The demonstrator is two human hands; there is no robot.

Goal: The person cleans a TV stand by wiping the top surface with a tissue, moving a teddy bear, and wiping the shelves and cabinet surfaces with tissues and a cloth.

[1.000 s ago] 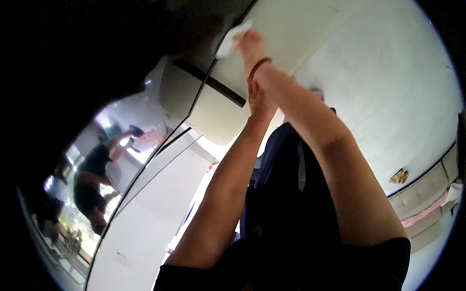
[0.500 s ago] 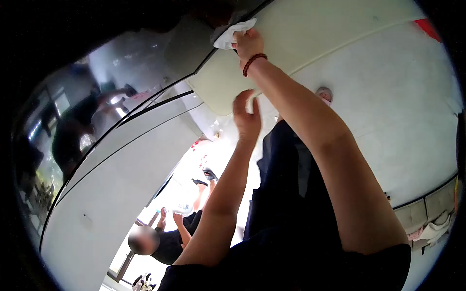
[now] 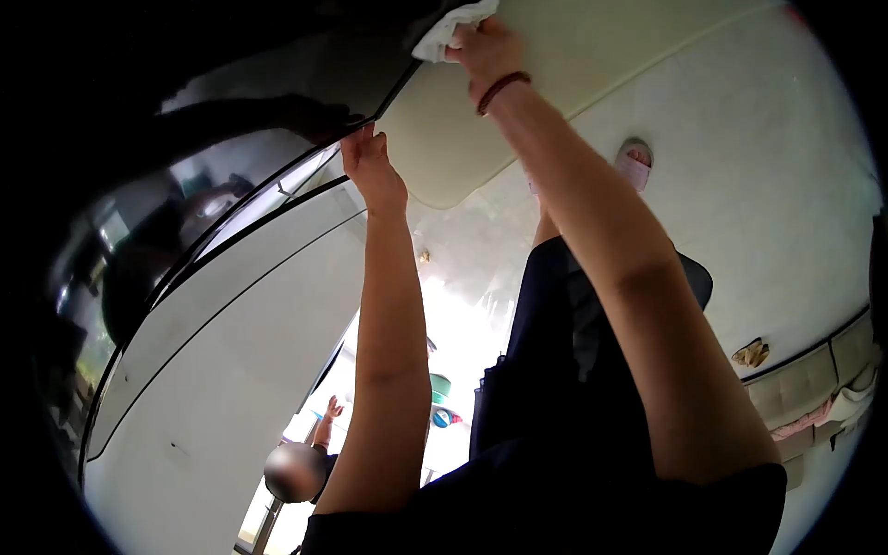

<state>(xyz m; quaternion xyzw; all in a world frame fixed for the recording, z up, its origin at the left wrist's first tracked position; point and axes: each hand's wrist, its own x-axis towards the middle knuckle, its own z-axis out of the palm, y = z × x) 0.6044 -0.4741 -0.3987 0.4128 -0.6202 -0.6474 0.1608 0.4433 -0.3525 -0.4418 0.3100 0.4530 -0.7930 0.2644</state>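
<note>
The right hand is closed on a white cloth, with the fingers bent and pinching it. The cloth is up at the top of the view, at the edge of a big black panel, just where it meets a smooth cream board. The left hand is up at the lower part of that same edge. Its fingers are partly bent, and their tips are at the rim. I cannot tell how tightly they press or if they grip it.

The black panel is hard and shiny like a mirror, with blurry shapes in it. It fills the top left. Below it is a flat white panel with a thin dark line across it. The cream board has a round corner. Past it is a pale, smooth floor.

The right arm crosses over the board and hides some of the floor. A dark red bracelet goes round its wrist. A foot in a pink shoe is on the floor near that arm. The left arm is in front of part of another person, who has one hand up. A green round thing is just beside the left arm.

At the right is a padded, light sofa with soft pink and white cloths on it. A small brown thing lies near it.
</note>
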